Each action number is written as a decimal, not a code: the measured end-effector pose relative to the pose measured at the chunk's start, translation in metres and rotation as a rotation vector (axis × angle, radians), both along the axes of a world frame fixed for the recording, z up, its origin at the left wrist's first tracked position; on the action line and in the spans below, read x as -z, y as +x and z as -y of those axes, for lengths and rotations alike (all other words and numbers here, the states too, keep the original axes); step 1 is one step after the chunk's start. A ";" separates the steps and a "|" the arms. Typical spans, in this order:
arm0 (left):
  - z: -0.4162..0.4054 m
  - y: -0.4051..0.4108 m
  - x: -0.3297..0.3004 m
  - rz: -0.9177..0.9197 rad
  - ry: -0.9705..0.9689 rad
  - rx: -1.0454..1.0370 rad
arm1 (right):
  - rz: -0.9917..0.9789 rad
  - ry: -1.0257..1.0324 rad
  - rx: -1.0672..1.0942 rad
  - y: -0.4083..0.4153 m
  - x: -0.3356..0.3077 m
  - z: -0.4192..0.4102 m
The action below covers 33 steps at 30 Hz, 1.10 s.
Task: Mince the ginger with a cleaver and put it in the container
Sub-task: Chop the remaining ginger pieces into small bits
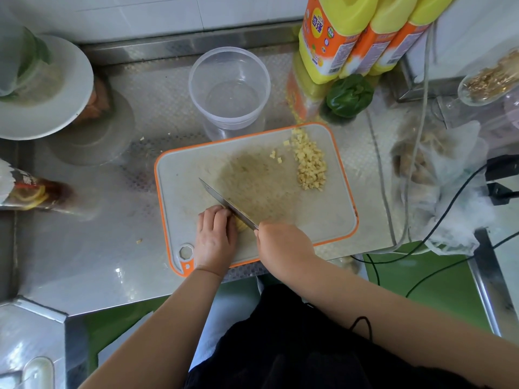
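On board: left hand, fingers curled, pins ginger against cleaver gripped by right hand; diced heap far corner, container beyond, empty; risk: knuckles touch blade, slip would nick them.

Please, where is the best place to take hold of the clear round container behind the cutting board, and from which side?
Probably the upper wall just under the rim of the container, taken from the near side or from above. It stands upright, open and empty, apart from the cutting board. The yellow bottles stand close on its right, so its left and front look freer.
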<state>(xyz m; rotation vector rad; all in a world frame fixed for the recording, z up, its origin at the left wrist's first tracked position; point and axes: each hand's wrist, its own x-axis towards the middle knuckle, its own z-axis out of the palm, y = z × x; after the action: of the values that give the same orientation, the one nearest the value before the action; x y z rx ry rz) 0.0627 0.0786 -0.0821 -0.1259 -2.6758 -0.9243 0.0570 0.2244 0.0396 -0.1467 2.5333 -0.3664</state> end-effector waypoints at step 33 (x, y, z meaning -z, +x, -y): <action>0.002 0.005 -0.002 -0.012 0.013 0.021 | -0.096 -0.118 0.034 0.007 0.010 -0.006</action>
<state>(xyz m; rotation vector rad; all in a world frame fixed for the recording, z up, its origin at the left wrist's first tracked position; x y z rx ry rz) 0.0677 0.0763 -0.0803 -0.1560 -2.6614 -0.9442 0.0640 0.2306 0.0296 -0.1694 2.6114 -0.5344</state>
